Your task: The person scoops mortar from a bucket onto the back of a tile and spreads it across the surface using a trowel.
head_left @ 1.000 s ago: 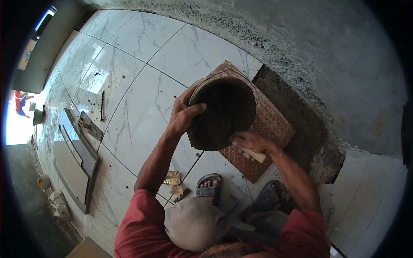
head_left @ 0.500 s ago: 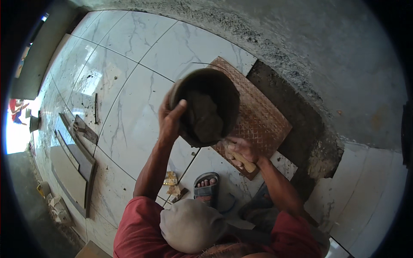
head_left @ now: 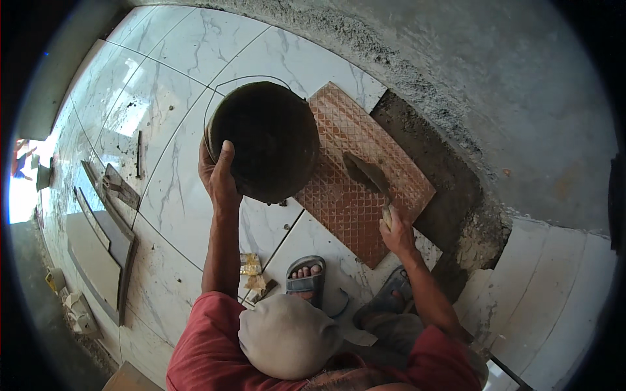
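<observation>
My left hand (head_left: 220, 179) is closed round the near left rim of a dark bucket (head_left: 270, 140), thumb over the edge. The bucket is tipped so its dark inside shows, and its thin wire handle loops past the far left side. In my right hand (head_left: 398, 233) is the handle of a trowel (head_left: 366, 173), its blade coated with grey mortar. That blade is over the reddish-brown ridged back of a tile (head_left: 349, 228). The bucket overlaps the tile's left edge. Whether the blade touches the tile I cannot tell.
A strip of bare, rough mortar bed (head_left: 424, 140) runs between the tile and the grey wall (head_left: 508, 85). Glossy white marbled floor tiles (head_left: 182, 156) spread to the left. Cut tile pieces (head_left: 98, 251) lie there. My sandalled foot (head_left: 305, 277) stands near a crumpled yellow wrapper (head_left: 250, 264).
The bucket has moved left, and the mortar seen in it before no longer shows. My right hand has drawn the trowel from the bucket's near rim to above the ridged tile.
</observation>
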Motion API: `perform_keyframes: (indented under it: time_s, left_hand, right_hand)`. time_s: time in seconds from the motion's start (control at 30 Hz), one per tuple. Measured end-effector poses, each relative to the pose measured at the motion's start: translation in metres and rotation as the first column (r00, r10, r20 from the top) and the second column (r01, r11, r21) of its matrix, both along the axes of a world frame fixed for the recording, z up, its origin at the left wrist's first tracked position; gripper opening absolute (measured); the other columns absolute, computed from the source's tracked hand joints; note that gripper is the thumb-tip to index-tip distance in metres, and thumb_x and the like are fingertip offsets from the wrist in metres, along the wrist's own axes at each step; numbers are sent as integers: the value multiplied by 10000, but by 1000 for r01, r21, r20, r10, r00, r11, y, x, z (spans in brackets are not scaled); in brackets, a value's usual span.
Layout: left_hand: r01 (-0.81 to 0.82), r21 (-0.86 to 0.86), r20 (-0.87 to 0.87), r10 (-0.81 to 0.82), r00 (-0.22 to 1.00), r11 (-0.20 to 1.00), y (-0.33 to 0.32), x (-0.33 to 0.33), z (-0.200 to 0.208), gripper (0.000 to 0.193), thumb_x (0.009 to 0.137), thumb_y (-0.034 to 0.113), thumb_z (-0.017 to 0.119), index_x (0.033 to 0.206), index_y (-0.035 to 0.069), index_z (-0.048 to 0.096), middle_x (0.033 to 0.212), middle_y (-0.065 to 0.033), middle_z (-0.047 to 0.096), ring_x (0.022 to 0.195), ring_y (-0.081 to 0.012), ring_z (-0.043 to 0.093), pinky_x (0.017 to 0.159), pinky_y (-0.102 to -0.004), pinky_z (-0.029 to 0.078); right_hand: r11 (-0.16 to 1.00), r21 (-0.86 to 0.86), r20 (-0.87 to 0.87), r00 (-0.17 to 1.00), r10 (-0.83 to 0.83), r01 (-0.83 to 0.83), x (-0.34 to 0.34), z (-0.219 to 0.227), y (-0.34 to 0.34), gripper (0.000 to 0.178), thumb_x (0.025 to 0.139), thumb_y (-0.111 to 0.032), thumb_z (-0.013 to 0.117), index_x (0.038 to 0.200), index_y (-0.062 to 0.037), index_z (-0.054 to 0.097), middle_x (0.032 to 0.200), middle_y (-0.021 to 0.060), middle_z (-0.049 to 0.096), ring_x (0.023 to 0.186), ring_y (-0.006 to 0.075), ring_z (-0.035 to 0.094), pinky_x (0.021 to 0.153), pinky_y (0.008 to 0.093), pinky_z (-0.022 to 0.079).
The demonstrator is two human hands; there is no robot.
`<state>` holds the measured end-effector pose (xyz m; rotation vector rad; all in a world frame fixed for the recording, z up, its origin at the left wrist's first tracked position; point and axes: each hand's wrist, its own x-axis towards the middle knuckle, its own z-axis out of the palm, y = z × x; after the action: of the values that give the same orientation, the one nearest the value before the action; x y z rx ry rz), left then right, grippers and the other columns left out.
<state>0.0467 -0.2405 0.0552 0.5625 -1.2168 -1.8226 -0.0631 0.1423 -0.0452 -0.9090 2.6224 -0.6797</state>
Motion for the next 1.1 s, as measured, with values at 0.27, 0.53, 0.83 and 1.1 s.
perform_keyframes:
  time_s: [0.27,0.53,0.83,1.1]
  left_hand:
    - [48,0,-3,-48,999,999,13,-4,-3,462,897,84,577,1320,-44,444,1242,-138,561,1145,-214,534,1007,-337,390]
    - [141,-54,-29,-143,989,989,43,-1,-10,631,860,188,679,1362,-61,389,1318,-153,511,1233,-225,467,1058,-357,330]
    - [278,-50,-13,-279,960,959,31,9,5,630,830,169,685,1352,-54,410,1273,-156,542,1203,-227,489,1038,-356,351]
    - [153,52,109,-158,981,987,21,58,11,575,820,129,673,1317,-50,444,1259,-160,551,1182,-242,512,1030,-381,372]
  right_hand:
    - [993,-115,78,997,-19,28,-6,44,-24,468,874,-220,580,1243,43,461,1033,273,599,877,427,615,714,450,505]
    - [944,-171,813,582,-25,280,6,106,-145,462,842,-145,591,1208,92,438,866,166,576,720,211,631,578,349,541]
    - [900,-136,-213,899,382,-415,66,93,-175,407,796,-45,535,1165,112,467,1037,294,560,814,369,654,646,390,569]
    - [767,273,124,812,571,-581,40,121,-141,400,839,-60,451,1217,71,453,1051,251,554,782,421,640,685,492,536]
